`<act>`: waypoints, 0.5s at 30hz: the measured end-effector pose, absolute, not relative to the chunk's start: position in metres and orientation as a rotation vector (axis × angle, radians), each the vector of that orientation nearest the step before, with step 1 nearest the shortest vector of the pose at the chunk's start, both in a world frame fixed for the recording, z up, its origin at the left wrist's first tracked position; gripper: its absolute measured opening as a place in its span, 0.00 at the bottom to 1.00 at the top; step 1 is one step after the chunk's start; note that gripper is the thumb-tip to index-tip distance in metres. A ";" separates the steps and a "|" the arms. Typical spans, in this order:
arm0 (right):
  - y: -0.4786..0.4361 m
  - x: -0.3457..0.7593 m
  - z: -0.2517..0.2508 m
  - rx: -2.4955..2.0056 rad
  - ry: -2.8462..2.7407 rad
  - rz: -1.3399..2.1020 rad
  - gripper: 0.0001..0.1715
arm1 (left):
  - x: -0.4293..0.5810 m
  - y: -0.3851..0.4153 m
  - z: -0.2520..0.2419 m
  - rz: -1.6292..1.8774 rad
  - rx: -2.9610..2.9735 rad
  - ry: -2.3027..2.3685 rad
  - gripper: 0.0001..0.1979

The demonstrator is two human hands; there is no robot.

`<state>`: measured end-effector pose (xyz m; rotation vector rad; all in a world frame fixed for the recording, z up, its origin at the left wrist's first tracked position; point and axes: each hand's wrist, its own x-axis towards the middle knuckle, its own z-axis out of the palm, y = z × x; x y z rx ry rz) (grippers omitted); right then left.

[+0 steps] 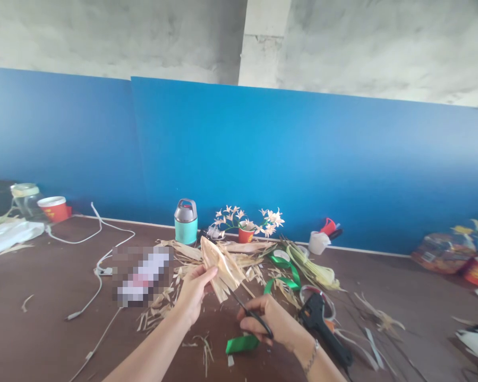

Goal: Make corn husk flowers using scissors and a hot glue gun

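Pinched between the thumb and fingers of my left hand (195, 291) is a dried corn husk (220, 263), spread out like a fan above the table. My right hand (276, 322) is closed round the black handles of scissors (262, 322). Their blades reach up to the husk's lower edge; whether they touch or cut it I cannot tell. Just below my right hand lies a piece of green ribbon (242, 344). Husk scraps (158, 309) are strewn under and around both hands.
A black glue gun (321, 323) lies beside my right wrist. Behind stand a teal flask (186, 229), a red cup (246, 234) with pale husk flowers, and a white cup (318, 242). Green ribbon (295, 276) loops near a husk bundle (313, 265). White cables (99, 265) cross the left side.
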<state>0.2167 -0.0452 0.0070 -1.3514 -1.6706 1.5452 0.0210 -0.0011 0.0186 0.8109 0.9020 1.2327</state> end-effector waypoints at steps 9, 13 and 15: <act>-0.046 0.211 0.014 -1.435 -1.642 1.499 0.11 | 0.021 0.000 0.017 1.247 0.819 0.896 0.12; -0.043 0.216 0.005 -1.352 -1.623 1.572 0.17 | 0.018 0.002 0.014 1.283 0.836 0.935 0.12; -0.043 0.218 0.002 -1.315 -1.602 1.596 0.18 | 0.016 0.005 0.011 1.356 0.819 0.971 0.11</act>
